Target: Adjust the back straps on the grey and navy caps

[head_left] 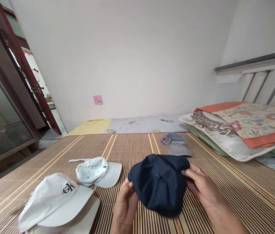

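Observation:
A dark navy cap (160, 185) is held up over the striped mat, its crown and top button turned toward me. My left hand (127, 204) pinches its left edge between thumb and fingers. On the other side, my right hand (202, 185) grips the right edge the same way. To the left lies a pale cap (92, 170) with a loose strap and a small dark logo. Nearer to me, a white cap (54, 200) with black letters rests on top of another light cap (86, 217). Beyond the navy cap sits a grey cap (175, 143) with a red mark.
The striped mat (132, 146) covers the bed. Pillows (215, 130) under a floral cloth with orange edging (256, 120) are stacked at the right, by a headboard (271, 84). A pink note (98, 99) sticks to the wall. A door (27, 68) stands at the left.

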Available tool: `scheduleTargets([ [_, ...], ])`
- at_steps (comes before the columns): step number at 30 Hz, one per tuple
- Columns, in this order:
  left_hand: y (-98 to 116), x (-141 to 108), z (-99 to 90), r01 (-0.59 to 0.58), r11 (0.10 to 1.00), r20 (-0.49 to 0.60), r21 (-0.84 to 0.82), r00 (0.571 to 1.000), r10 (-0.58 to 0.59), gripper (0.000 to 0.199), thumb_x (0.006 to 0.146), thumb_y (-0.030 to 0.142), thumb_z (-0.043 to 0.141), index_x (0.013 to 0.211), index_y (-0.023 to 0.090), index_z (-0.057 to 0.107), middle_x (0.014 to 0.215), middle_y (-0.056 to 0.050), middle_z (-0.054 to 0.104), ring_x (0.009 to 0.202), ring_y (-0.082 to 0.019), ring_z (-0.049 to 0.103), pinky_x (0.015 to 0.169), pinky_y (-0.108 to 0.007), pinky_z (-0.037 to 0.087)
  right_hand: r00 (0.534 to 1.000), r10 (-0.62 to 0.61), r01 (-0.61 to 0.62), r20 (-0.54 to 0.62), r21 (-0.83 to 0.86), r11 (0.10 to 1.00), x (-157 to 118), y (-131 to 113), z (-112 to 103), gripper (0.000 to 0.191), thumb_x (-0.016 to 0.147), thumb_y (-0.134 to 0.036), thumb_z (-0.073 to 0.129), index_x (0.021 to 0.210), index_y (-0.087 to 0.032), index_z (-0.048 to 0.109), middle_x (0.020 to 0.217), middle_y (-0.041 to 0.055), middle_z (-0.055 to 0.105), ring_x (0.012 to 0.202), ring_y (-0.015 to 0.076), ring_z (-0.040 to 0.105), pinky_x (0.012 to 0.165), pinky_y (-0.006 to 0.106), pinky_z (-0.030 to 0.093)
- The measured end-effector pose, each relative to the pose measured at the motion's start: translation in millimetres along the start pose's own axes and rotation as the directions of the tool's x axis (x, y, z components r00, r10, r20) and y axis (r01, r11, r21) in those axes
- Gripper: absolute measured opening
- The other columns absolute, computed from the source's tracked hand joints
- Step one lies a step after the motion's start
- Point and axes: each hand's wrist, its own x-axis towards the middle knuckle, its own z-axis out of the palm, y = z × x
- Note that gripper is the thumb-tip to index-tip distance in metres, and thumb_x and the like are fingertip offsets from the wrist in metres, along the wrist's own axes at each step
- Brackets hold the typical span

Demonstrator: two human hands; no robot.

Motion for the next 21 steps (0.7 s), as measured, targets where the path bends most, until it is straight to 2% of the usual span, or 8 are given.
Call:
scheduleTargets([
  [3,17,-5,2.9,-0.112,0.973,-0.015,0.2,0.993,0.117,0.039,0.08,0.039,0.088,0.113,0.021,0.08,0.104,-0.008,0.083,0.098,-0.026,0.078,0.097,-0.038,0.059,0.958,-0.179,0.233,0.223,-0.249,0.94,-3,-26,8,0.023,0.077,-0.034,0.087,0.098,-0.026,0.084,0.098,0.0055,0.084,0.099,0.0278,0.076,0.101,0.042,0.057],
  [5,24,-4,3.3,-0.192,0.885,0.021,0.424,0.979,0.203,0.027,0.083,0.037,0.083,0.106,0.022,0.08,0.094,-0.006,0.08,0.091,-0.024,0.075,0.092,-0.035,0.058,0.915,-0.215,0.354,0.343,-0.419,0.836,-4,-28,5,0.017,0.088,-0.036,0.078,0.101,-0.026,0.083,0.105,0.0068,0.082,0.101,0.0272,0.074,0.098,0.041,0.056],
  [7,25,0,1.0,-0.285,0.661,0.119,0.694,0.951,0.285,0.008,0.084,0.029,0.075,0.088,0.022,0.077,0.087,-0.005,0.076,0.091,-0.024,0.071,0.089,-0.035,0.055,0.882,-0.232,0.447,0.41,-0.569,0.691,-2,-13,-7,0.017,0.094,-0.034,0.066,0.097,-0.025,0.081,0.109,0.0087,0.08,0.107,0.0289,0.072,0.097,0.042,0.055],
  [9,20,5,-4.9,-0.294,0.325,0.204,0.899,0.937,0.283,0.011,0.08,0.018,0.065,0.072,0.022,0.072,0.081,-0.005,0.073,0.09,-0.026,0.067,0.087,-0.036,0.052,0.87,-0.229,0.49,0.437,-0.717,0.496,0,15,-25,0.019,0.091,-0.024,0.06,0.085,-0.024,0.078,0.104,0.01,0.079,0.112,0.0317,0.069,0.099,0.044,0.051],
  [12,11,10,-17.4,-0.201,0.022,0.195,0.979,0.967,0.161,0.023,0.072,0.01,0.053,0.068,0.023,0.072,0.078,-0.007,0.073,0.087,-0.028,0.066,0.085,-0.039,0.051,0.951,0.002,0.294,0.308,-0.91,0.292,0,56,-49,0.035,0.08,-0.005,0.05,0.08,-0.023,0.08,0.091,0.0097,0.078,0.095,0.0277,0.072,0.088,0.04,0.052],
  [16,9,11,-21.2,-0.212,0.058,0.206,0.976,0.975,0.086,0.037,0.07,0.003,0.048,0.076,0.026,0.077,0.095,-0.009,0.081,0.107,-0.032,0.068,0.108,-0.05,0.045,0.968,-0.029,0.249,0.25,-0.93,0.271,-9,67,-49,0.049,0.076,0.002,0.045,0.095,-0.022,0.083,0.103,0.0109,0.079,0.099,0.0261,0.073,0.089,0.038,0.051],
  [19,7,9,-9.1,-0.229,0.111,0.215,0.967,0.969,0.122,0.039,0.069,0.002,0.052,0.081,0.027,0.078,0.107,-0.01,0.081,0.125,-0.035,0.062,0.12,-0.055,0.034,0.941,-0.155,0.336,0.3,-0.874,0.35,-15,54,-27,0.043,0.087,-0.003,0.045,0.107,-0.022,0.079,0.112,0.0108,0.076,0.108,0.0263,0.071,0.095,0.038,0.051],
  [21,2,6,-0.2,-0.224,0.12,0.21,0.967,0.971,0.116,0.033,0.073,0.005,0.058,0.087,0.028,0.079,0.112,-0.01,0.08,0.133,-0.037,0.057,0.12,-0.056,0.032,0.932,-0.12,0.359,0.342,-0.828,0.431,-17,52,-10,0.041,0.097,-0.009,0.041,0.114,-0.023,0.075,0.117,0.0087,0.076,0.11,0.0236,0.071,0.096,0.036,0.051],
])
